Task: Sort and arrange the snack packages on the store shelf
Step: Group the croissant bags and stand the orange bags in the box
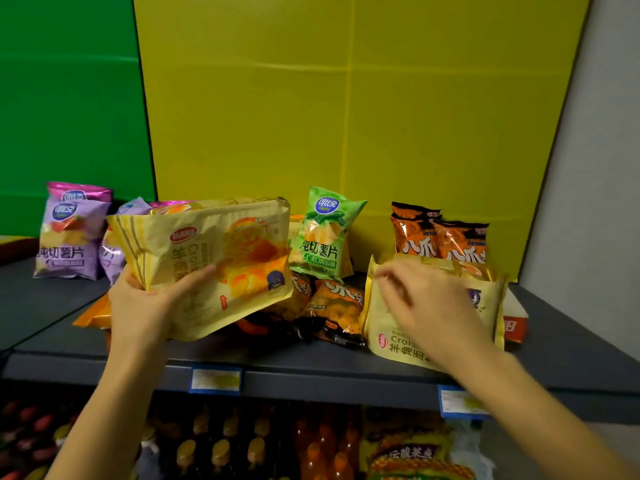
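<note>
Croissant package [221, 258]: yellow and soft-sided, held up off the shelf left of centre, tilted with its printed face toward the camera — clear of the pile below it.
Left hand [145, 306]: grips that package at its lower left corner, thumb across the front, fingers behind.
Second croissant package [398, 341]: the same kind, standing near the front edge on the right, leaning back a little.
Right hand [422, 306]: over the top of the second croissant package, fingers toward its upper edge; it is blurred, so I cannot tell whether it pinches the pack or only touches it.
Step in hand: probably pairing the two croissant packs — the held one looks meant for a spot beside or behind its twin.
How to do it well: steady the standing pack with the right hand, then bring the held one down base first, face forward, edges flush. Support it from beneath, since a corner grip lets a soft bag sag and fold.
Orange bags [446, 237]: upright just behind the second croissant package; avoid knocking them backward.
Fallen orange bags [332, 306]: in a heap in the middle, between the two croissant packs; pass above them, not through.
Green chip bag [323, 237]: upright behind that heap, likely light and easy to topple.
Purple chip bags [69, 237]: standing at the far left, well apart.
Shelf [311, 362]: dark grey, with price tags [214, 379] on its front lip.
</note>
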Demonstrator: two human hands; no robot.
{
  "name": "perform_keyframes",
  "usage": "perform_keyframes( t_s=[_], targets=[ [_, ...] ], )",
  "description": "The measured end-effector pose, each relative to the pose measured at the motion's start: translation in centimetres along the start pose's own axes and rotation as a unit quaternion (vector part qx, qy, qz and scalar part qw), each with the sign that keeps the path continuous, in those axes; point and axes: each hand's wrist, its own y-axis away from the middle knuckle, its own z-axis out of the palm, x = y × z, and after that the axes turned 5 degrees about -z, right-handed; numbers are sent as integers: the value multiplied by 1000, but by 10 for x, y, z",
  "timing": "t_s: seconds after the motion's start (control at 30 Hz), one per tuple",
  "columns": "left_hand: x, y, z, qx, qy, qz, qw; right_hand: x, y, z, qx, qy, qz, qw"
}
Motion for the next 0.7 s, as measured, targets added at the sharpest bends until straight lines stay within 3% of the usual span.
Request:
perform_keyframes(
  t_s=[0.1,0.27,0.47,0.7],
  targets=[
    [-2,-4,-11,-9,-5,2,1000,-28,3,30,-106,10,59,993],
    [-4,-12,-29,-31,-6,-4,1000,-51,-4,68,-195,103,156,963],
    [-5,-19,-46,-62,-5,-12,998,-61,-16,89,-210,105,259,937],
    [-8,-25,-52,-84,4,-39,996,-66,-33,88,-256,16,366,894]
  ],
)
